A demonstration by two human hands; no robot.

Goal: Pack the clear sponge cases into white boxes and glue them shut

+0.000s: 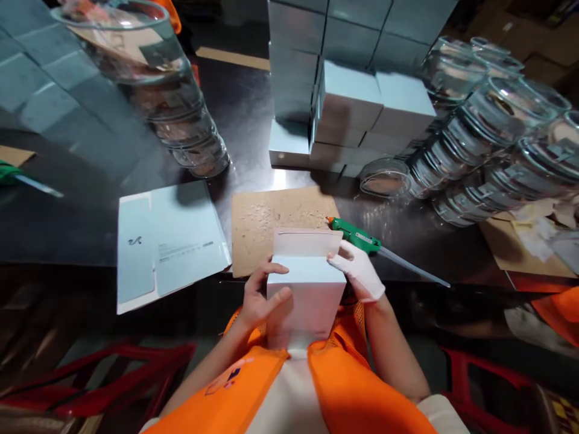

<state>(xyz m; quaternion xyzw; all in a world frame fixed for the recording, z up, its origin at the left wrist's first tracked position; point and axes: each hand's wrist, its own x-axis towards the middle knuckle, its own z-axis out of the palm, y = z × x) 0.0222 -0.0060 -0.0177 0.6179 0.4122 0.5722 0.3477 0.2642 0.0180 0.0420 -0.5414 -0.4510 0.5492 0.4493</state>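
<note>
Two hands gripping a pale matte box

Bare left hand (259,299) and white-gloved right hand (357,269) clasp the smooth cardboard box (305,298), its flap raised; beyond it lie a rough brown board (262,226), a green glue gun (357,237), and flat printed sheets (169,241) on the glossy dark table (253,108).

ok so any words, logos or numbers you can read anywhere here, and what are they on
Nothing can be read for certain.
Flat unfolded carton: a small dark mark near its left panel and a line of fine print across the middle, both too small and blurred to read.
Box held by the left hand and gloved right hand: no print visible.
Stacked boxes: no print visible.
Orange vest: a small patch, unreadable.
</note>
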